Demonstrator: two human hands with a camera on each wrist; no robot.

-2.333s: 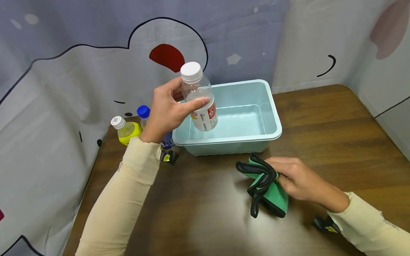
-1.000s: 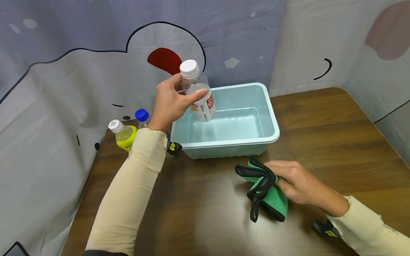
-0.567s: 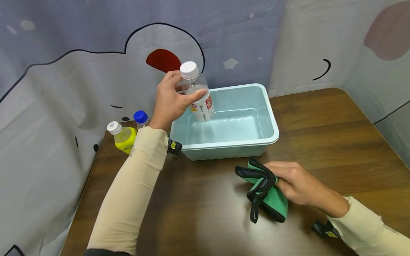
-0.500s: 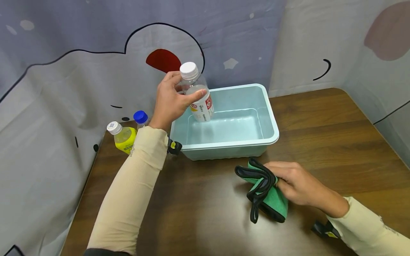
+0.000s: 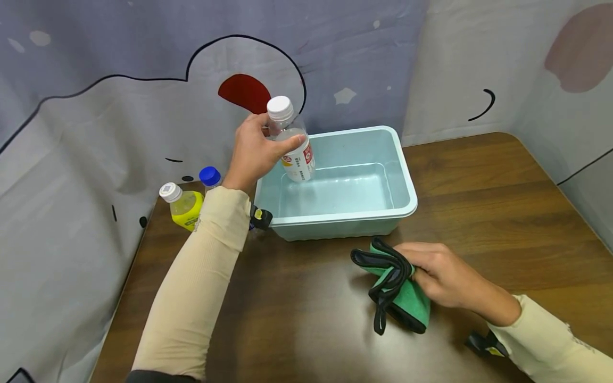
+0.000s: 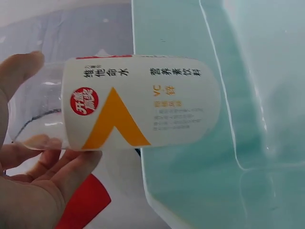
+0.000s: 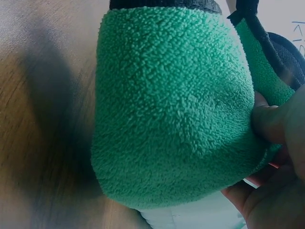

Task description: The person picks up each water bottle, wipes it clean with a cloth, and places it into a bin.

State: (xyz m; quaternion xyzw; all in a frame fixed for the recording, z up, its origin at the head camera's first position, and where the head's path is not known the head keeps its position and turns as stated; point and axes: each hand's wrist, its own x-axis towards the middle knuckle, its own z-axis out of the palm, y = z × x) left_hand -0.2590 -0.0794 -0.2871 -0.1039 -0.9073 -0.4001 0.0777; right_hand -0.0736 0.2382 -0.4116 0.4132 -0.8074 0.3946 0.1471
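- Pale blue-green plastic formed the rectangular basin [image 5: 335, 217] on the brown wood-grain bench [image 5: 503, 213], its long sides running roughly left to right before me.
- Over its left part I held a clear plastic bottle with a white screw cap and a white, red and orange label [image 5: 298, 164]. My left hand [image 5: 255, 153] was wrapped round it, thumb across the near side, other fingers behind.
- The bottle leaned, its long axis dropping from the cap at upper left to the base at lower right, above the basin's hollow. Whether the base touched anything, I couldn't tell.
- My right hand [image 5: 442, 274], much farther from the bottle, gripped a bunched green cloth with black edging [image 5: 414, 298] on the near side of the basin, toward its right end.
- Both hands were occupied and well apart.
- Left of the basin stood a yellow-labelled bottle with a white cap [image 5: 188, 210] and a blue-capped clear bottle [image 5: 210, 177], the latter mostly hidden by my cream sleeve [image 5: 193, 282].
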